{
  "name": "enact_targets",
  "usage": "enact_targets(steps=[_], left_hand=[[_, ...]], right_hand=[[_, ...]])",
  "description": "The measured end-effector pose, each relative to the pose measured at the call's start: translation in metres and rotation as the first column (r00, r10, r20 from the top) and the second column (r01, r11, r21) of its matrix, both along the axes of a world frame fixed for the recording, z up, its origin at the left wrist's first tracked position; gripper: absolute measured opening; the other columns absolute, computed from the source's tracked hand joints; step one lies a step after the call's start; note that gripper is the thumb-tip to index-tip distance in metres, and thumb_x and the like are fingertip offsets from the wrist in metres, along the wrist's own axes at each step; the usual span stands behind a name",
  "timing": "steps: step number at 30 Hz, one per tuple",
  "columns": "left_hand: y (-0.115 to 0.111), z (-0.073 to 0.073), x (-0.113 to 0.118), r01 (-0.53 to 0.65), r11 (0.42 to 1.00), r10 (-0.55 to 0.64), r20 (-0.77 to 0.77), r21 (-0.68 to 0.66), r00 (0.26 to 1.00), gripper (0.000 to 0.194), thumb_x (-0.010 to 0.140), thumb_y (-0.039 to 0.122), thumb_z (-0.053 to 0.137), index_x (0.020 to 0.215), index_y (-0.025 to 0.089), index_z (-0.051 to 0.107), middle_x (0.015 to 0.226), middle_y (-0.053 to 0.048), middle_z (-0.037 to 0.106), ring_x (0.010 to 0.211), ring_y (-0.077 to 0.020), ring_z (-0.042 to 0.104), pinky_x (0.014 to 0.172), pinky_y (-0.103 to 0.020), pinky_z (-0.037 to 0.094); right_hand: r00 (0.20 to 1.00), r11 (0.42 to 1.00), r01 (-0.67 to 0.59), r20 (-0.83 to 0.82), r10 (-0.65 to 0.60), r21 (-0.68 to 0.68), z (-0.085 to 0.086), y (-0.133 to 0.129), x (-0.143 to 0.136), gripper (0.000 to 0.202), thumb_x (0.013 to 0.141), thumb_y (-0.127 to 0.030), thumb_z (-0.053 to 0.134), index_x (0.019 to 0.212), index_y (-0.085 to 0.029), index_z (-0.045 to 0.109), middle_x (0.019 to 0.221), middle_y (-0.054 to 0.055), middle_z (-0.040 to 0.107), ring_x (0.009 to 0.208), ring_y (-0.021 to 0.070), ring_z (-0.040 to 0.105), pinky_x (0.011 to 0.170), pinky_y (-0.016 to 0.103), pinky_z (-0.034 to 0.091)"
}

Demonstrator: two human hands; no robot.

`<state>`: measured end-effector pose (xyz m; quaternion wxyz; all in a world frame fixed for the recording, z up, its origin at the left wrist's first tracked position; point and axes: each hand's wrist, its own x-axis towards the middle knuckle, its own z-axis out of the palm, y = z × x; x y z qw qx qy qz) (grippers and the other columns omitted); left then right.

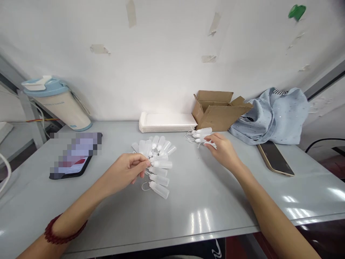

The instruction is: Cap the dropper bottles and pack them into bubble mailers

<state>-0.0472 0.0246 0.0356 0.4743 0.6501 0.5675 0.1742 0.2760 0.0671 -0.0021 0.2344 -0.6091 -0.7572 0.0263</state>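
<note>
Several small translucent bottles (159, 189) with thin loops at their tips lie fanned out on the grey table. My left hand (134, 166) is at the left side of this fan, thumb and forefinger pinched at the tip of one bottle (163, 164). Farther right, a smaller group of the same bottles (204, 131) lies in a row before the cardboard box. My right hand (219, 149) touches the nearest bottle of that group, thumb and forefinger around it. That bottle is partly hidden by the fingers.
Behind the bottles, a white stack (168, 122) stands by an open cardboard box (223, 117). A blue bag (285, 115) and a phone (277, 158) are at the right. Another phone (78, 156) and a tumbler (63, 108) are at the left. The table's front edge (172, 242) runs below.
</note>
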Motion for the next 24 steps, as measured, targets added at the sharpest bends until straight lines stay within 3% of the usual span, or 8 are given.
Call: enact_targets(steps=[4,8,14,19,24], left_hand=[[0.003,0.001,-0.005,0.014,1.0,-0.014,-0.023,-0.004,1.0,0.03,0.085,0.043,0.05,0.072,0.017,0.059,0.06,0.005,0.056,0.044,-0.007,0.043,0.048,-0.02,0.035],[0.004,0.0,-0.01,0.039,0.999,-0.039,-0.062,-0.016,0.997,0.032,0.085,0.044,0.05,0.07,0.017,0.058,0.058,0.005,0.055,0.044,-0.0072,0.042,0.049,-0.021,0.036],[0.005,-0.003,-0.011,-0.056,0.998,0.057,-0.065,0.02,0.996,0.029,0.083,0.046,0.052,0.087,0.019,0.06,0.06,0.004,0.057,0.046,-0.009,0.045,0.046,-0.02,0.036],[0.004,-0.002,-0.01,-0.116,0.989,0.118,-0.012,0.092,0.993,0.027,0.085,0.044,0.051,0.086,0.018,0.058,0.058,0.004,0.054,0.045,-0.0086,0.043,0.045,-0.02,0.036],[-0.001,0.0,-0.004,-0.152,0.977,0.152,0.01,0.15,0.988,0.027,0.085,0.043,0.051,0.081,0.018,0.057,0.055,0.005,0.051,0.044,-0.0083,0.042,0.043,-0.019,0.036]], right_hand=[[0.987,0.994,0.113,0.111,-0.113,0.008,0.0,0.003,0.012,0.017,0.081,-0.012,0.052,0.094,-0.014,0.064,0.098,0.014,0.063,0.095,0.0305,0.057,0.067,0.036,0.044],[0.969,0.986,0.162,0.194,-0.152,-0.035,-0.002,0.005,0.014,0.016,0.077,-0.009,0.055,0.09,-0.014,0.065,0.097,0.013,0.064,0.094,0.0309,0.058,0.065,0.034,0.043],[0.96,0.981,0.177,0.236,-0.153,-0.084,-0.006,0.007,0.011,0.018,0.077,-0.01,0.057,0.093,-0.014,0.064,0.1,0.013,0.064,0.093,0.0288,0.059,0.067,0.033,0.042],[0.974,0.983,0.127,0.203,-0.098,-0.134,-0.006,0.003,0.008,0.012,0.078,-0.011,0.056,0.087,-0.014,0.065,0.095,0.012,0.065,0.087,0.0265,0.061,0.068,0.033,0.043],[0.994,0.985,-0.022,0.103,0.04,-0.172,0.003,-0.01,-0.005,0.009,0.08,-0.017,0.057,0.086,-0.017,0.064,0.091,0.008,0.066,0.081,0.0204,0.062,0.068,0.029,0.046]])
